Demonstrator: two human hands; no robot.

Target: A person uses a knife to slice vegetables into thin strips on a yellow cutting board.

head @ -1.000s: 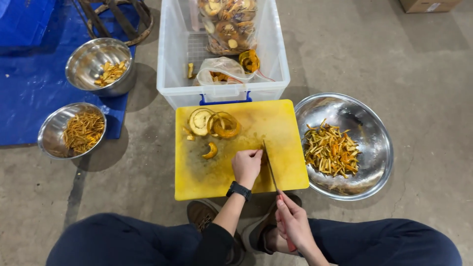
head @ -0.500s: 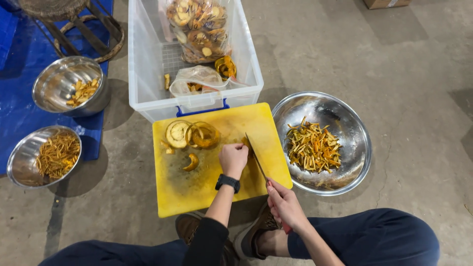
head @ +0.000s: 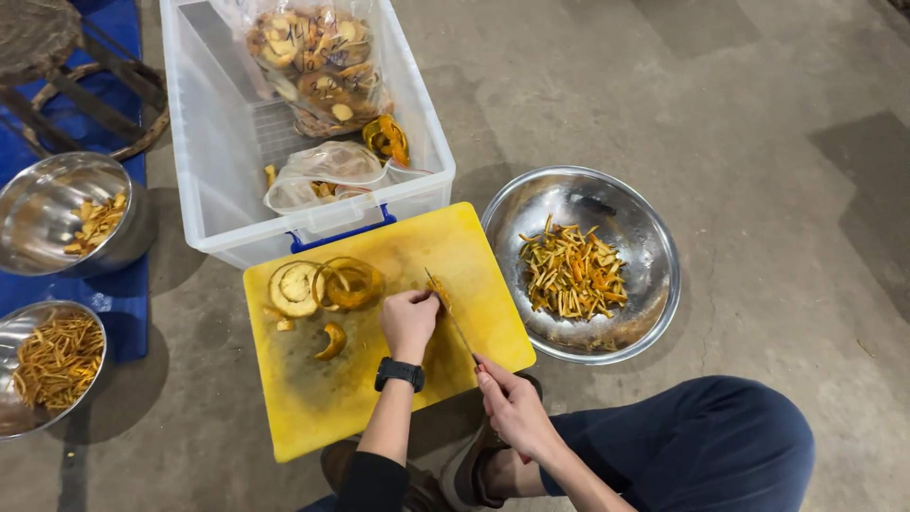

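A yellow cutting board [head: 313, 398] lies on the concrete floor in front of me. My left hand [head: 409, 320], with a black watch on its wrist, presses down on a piece of orange peel [head: 438, 292] near the board's right side. My right hand [head: 512, 403] grips the handle of a knife [head: 449, 313], whose blade rests on that peel beside my left fingers. Round peel pieces [head: 327, 284] and a curved scrap [head: 332, 341] lie on the board's left half.
A large steel bowl [head: 654, 284] of cut peel strips sits right of the board. A clear plastic crate [head: 218, 218] with bags of peel stands behind it. Two steel bowls [head: 38, 204] [head: 19, 327] with peel rest on a blue tarp at left.
The view has drifted, so everything sits further left and lower in frame. Both hands stay on the peel and knife at the board's right side.
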